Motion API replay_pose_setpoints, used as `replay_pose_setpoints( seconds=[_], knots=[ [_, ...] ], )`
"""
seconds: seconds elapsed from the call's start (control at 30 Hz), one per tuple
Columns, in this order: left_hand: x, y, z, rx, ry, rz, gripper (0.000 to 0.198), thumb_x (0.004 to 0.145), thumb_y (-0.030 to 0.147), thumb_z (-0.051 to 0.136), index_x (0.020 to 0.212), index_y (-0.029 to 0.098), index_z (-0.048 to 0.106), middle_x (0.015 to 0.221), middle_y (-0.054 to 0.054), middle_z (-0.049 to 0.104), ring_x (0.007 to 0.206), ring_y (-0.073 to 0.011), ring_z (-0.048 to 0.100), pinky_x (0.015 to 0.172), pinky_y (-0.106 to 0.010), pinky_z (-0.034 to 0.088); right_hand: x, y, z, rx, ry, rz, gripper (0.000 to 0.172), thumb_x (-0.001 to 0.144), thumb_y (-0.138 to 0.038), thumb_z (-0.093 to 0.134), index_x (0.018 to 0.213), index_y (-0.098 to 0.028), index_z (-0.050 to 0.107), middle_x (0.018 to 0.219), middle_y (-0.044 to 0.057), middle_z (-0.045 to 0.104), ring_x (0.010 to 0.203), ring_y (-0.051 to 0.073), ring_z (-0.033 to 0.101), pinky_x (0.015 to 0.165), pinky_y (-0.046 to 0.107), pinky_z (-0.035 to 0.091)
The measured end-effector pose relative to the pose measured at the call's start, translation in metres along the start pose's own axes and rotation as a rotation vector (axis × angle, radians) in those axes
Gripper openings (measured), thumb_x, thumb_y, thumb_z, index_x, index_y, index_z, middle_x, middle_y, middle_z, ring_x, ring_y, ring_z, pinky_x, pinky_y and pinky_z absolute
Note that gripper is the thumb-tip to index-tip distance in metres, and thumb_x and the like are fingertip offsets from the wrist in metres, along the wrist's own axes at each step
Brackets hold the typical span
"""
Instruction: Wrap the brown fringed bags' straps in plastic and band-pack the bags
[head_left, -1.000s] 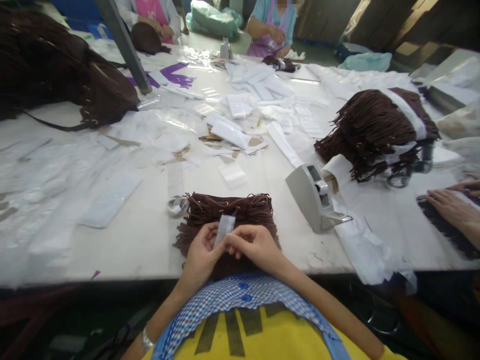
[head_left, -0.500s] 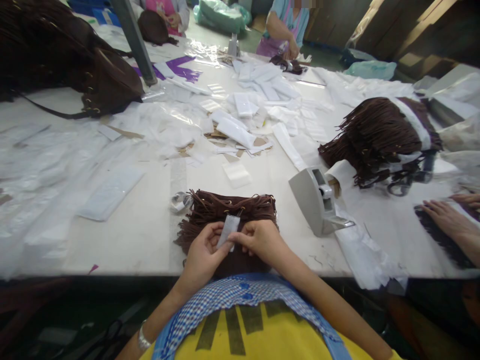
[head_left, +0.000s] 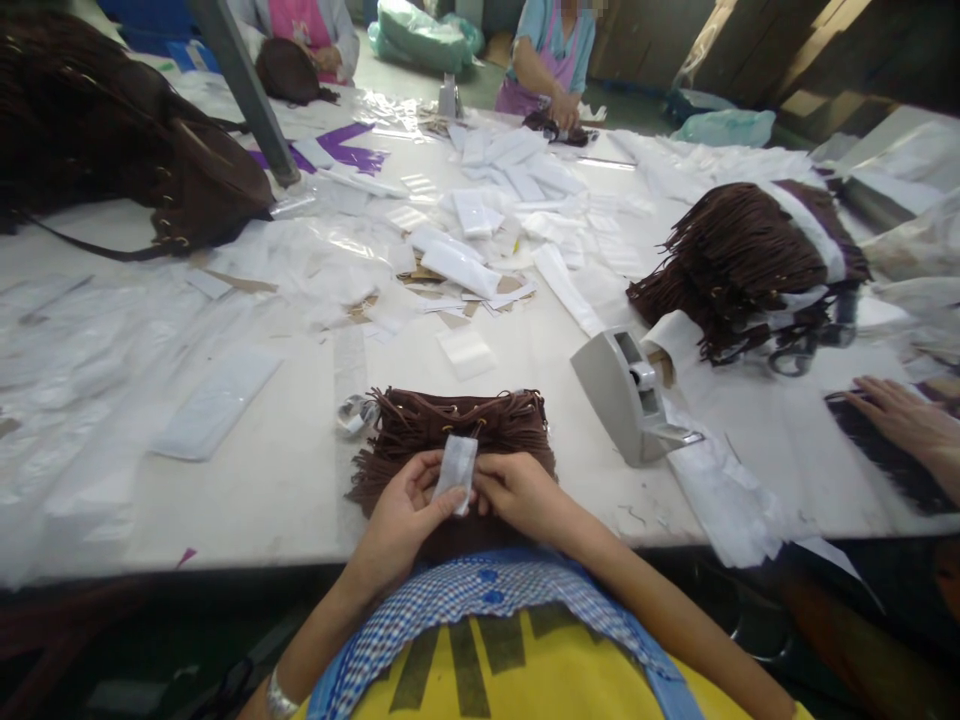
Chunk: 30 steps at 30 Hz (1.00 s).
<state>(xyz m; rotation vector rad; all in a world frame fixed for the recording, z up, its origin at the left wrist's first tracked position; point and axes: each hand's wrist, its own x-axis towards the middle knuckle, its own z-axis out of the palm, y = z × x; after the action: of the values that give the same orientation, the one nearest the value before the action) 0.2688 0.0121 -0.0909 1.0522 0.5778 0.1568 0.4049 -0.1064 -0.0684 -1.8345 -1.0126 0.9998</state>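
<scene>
A dark brown fringed bag [head_left: 510, 420] lies on the table right in front of me, with gold eyelets and a cord near its top. Over its front, a small whitish wrapping strip [head_left: 456, 470] is pinched between the thumb and fingers of my left hand [head_left: 409, 500]. My right hand [head_left: 521, 490] is closed at the strip's right edge, its fingertips partly hidden; what they grip cannot be made out. A clear roll, apparently tape [head_left: 356, 413], lies by the bag's left side.
Right of the bag stands a grey tape dispenser [head_left: 619, 395]. A bundle of fringed brown bags [head_left: 739, 265] lies beyond it. White packets [head_left: 465, 265] and plastic sleeves litter the table's middle. Brown bags [head_left: 202, 180] and a post [head_left: 251, 95] are at left. A co-worker's hand [head_left: 907, 425] rests at right.
My right thumb has come off the face of the strip, and that hand has shifted to its right edge. My left hand keeps hold of the strip. The view has tilted slightly.
</scene>
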Motion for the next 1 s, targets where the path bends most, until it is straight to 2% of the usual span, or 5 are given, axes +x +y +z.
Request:
replay_pose_setpoints(
  seconds=[0.33, 0.57, 0.8, 0.87, 1.0],
  knots=[
    [-0.001, -0.001, 0.002, 0.041, 0.073, 0.015, 0.050, 0.077, 0.033, 0.077, 0.118, 0.017, 0.055, 0.114, -0.008, 0.067, 0.099, -0.0221, 0.067, 0.086, -0.034, 0.054, -0.020, -0.009, -0.015, -0.130, 0.370, 0.070, 0.030, 0.095, -0.026, 0.050, 0.123, -0.021, 0.061, 0.078, 0.002, 0.075, 0.068, 0.017, 0.071, 0.071, 0.029, 0.054],
    [0.004, -0.004, 0.007, 0.099, 0.073, 0.107, 0.057, 0.078, 0.036, 0.076, 0.126, 0.018, 0.052, 0.134, -0.013, 0.060, 0.122, -0.0267, 0.058, 0.101, -0.037, 0.049, -0.014, -0.013, 0.009, 0.448, 0.014, -0.076, 0.086, 0.095, -0.030, 0.054, 0.157, -0.027, -0.006, 0.114, 0.002, 0.073, 0.098, 0.017, 0.070, 0.093, 0.038, 0.054],
    [-0.016, 0.023, 0.011, 0.520, 0.363, 0.341, 0.062, 0.088, 0.038, 0.062, 0.146, 0.025, 0.043, 0.150, -0.011, 0.047, 0.125, -0.0306, 0.057, 0.102, -0.045, 0.050, -0.023, 0.005, -0.016, -0.185, 0.488, -0.297, 0.036, 0.098, -0.031, 0.050, 0.133, -0.028, 0.058, 0.120, 0.006, 0.070, 0.113, 0.021, 0.064, 0.102, 0.037, 0.049],
    [-0.016, 0.023, 0.007, 0.814, 0.450, 0.526, 0.056, 0.090, 0.034, 0.060, 0.144, 0.027, 0.048, 0.150, -0.007, 0.047, 0.133, -0.0301, 0.049, 0.114, -0.046, 0.036, -0.026, 0.016, -0.018, -0.371, 0.458, -0.378, 0.039, 0.097, -0.034, 0.051, 0.135, -0.025, 0.057, 0.138, 0.008, 0.059, 0.132, 0.024, 0.050, 0.112, 0.043, 0.040],
    [0.008, -0.002, -0.002, 1.369, 0.188, 0.666, 0.060, 0.090, 0.036, 0.059, 0.147, 0.028, 0.043, 0.156, -0.008, 0.039, 0.145, -0.0329, 0.031, 0.119, -0.055, 0.019, -0.018, 0.038, -0.012, -0.689, 0.270, -0.371, 0.062, 0.090, -0.044, 0.060, 0.146, -0.023, 0.045, 0.160, 0.009, 0.028, 0.149, 0.032, 0.021, 0.120, 0.057, 0.019]
  ],
)
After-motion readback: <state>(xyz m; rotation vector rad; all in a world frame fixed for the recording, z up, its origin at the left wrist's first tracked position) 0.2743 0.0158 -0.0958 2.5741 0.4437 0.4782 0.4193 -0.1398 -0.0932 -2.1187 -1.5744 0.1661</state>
